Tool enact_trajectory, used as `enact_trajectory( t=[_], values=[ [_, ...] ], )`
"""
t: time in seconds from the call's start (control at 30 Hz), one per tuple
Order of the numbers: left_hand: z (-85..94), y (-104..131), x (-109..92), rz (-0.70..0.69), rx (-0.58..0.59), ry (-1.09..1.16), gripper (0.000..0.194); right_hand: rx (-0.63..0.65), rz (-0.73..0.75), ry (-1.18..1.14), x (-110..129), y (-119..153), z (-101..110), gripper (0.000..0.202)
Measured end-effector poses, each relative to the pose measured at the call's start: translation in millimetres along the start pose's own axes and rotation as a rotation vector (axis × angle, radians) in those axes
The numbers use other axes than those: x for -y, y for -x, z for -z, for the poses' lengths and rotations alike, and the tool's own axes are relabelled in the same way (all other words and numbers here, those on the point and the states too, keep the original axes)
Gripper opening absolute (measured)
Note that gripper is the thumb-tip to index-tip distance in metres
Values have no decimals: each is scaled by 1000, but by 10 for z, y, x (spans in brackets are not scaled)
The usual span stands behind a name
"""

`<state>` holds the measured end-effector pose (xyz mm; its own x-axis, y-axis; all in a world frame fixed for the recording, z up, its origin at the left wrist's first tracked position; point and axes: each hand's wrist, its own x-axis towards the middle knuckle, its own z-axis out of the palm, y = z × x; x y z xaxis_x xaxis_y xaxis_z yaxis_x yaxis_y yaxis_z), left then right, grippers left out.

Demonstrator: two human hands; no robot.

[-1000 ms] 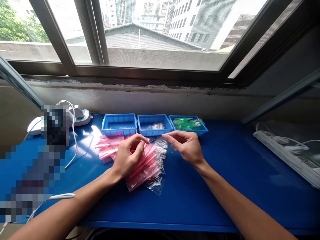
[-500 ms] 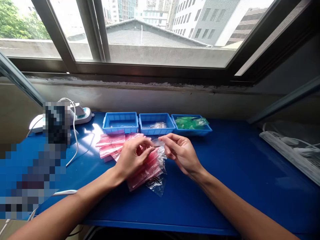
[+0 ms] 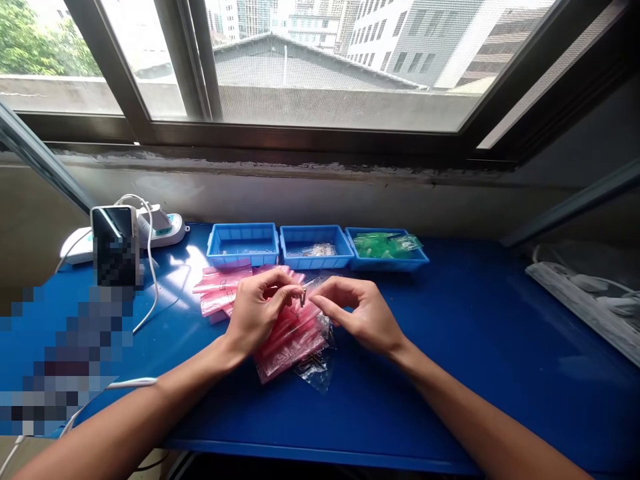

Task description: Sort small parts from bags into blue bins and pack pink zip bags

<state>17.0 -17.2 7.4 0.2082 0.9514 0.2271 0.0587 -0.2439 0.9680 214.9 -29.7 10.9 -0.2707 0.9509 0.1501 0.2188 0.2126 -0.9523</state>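
My left hand (image 3: 257,313) is closed in a pinch, with a small metal piece (image 3: 303,297) sticking out between thumb and forefinger; its exact kind is too small to tell. Just to its right, the thumb and forefinger of my right hand (image 3: 367,313) come together near the metal piece; anything between them is hidden. Both hands hover over a pile of pink plastic bags (image 3: 287,353). Clear plastic bags (image 3: 317,372) with small dark metal pieces inside lie partly beneath the pink ones, at their right edge.
Three blue trays stand in a row at the back: a left tray (image 3: 243,259) with few small bits, a middle tray (image 3: 317,264) with small metallic pieces, a right tray (image 3: 390,265) with green packets. A phone (image 3: 116,233), power strip (image 3: 175,230) and white cables are at left.
My right hand has turned over from a raised pinch, its fingers now lower. The metal piece in my left fingers now points more upright. The view has shifted slightly.
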Motion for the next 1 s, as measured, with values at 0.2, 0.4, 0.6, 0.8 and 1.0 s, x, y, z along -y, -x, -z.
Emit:
enact_trajectory(
  t=[0.2, 0.4, 0.6, 0.8, 1.0],
  values=[
    [10, -14, -19, 25, 59, 56, 17, -112, -3, -177, -33, 2, -36, 21],
    [0, 5, -33, -3, 66, -24, 21, -72, 63, -11, -37, -9, 5, 19],
    [-21, 28, -45, -32, 57, -89, 21, -172, 165, 94, -42, 8, 14, 17],
    [-25, 37, -29, -71, 37, -115, 20, -204, 132, 13, -91, 12, -2, 13],
    [-1, 36, -10, -99, 42, -117, 17, -181, 117, -77, -62, 12, -12, 13]
  ],
)
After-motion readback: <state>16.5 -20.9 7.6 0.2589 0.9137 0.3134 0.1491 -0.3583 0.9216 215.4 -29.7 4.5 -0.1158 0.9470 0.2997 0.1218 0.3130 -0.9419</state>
